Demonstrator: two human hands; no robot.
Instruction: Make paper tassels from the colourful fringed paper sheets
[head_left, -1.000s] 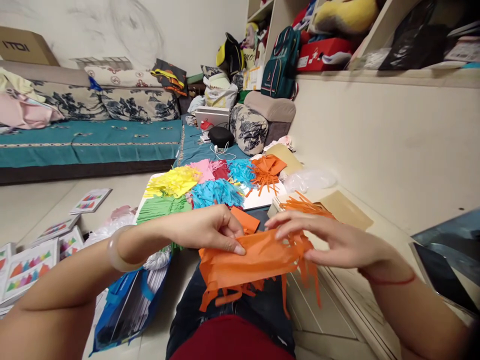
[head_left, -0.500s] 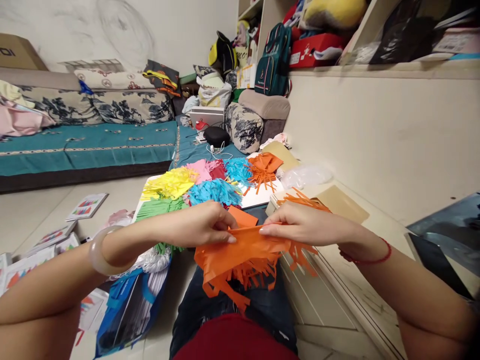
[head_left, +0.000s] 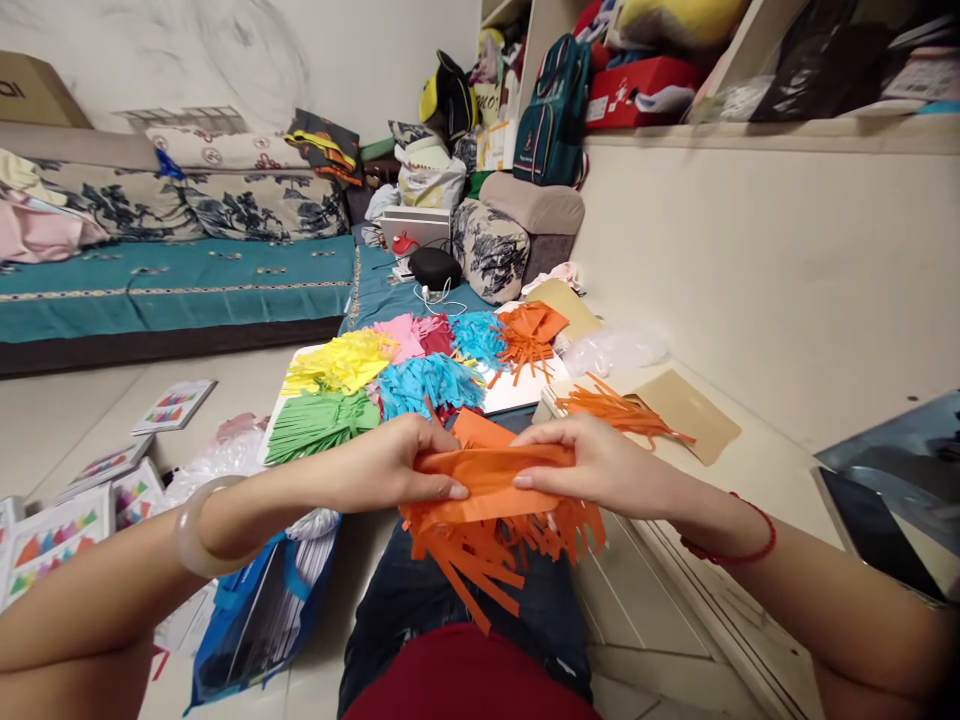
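An orange fringed tissue-paper tassel [head_left: 495, 482] hangs between my two hands above my lap, its cut strips dangling downward. My left hand [head_left: 409, 465] pinches the uncut band at its left end, thumb in front. At the other end my right hand [head_left: 574, 465] grips the same band, also with the thumb in front. The fingers behind the paper are hidden. Just beyond lie a green fringed bundle [head_left: 322, 425], a blue one [head_left: 431, 385] and a yellow one [head_left: 341, 362] on a white board [head_left: 514, 400].
Loose orange strips [head_left: 622, 410] lie on the cream ledge to the right, near a dark phone [head_left: 874, 530]. A blue bag [head_left: 255, 620] of packets stands on the floor at left, beside printed packs [head_left: 56, 535]. A teal-covered sofa [head_left: 172, 285] runs along the back.
Both hands have lowered slightly and the right has shifted a little left. The orange paper's band is now folded flatter, facing me, and its strips hang differently.
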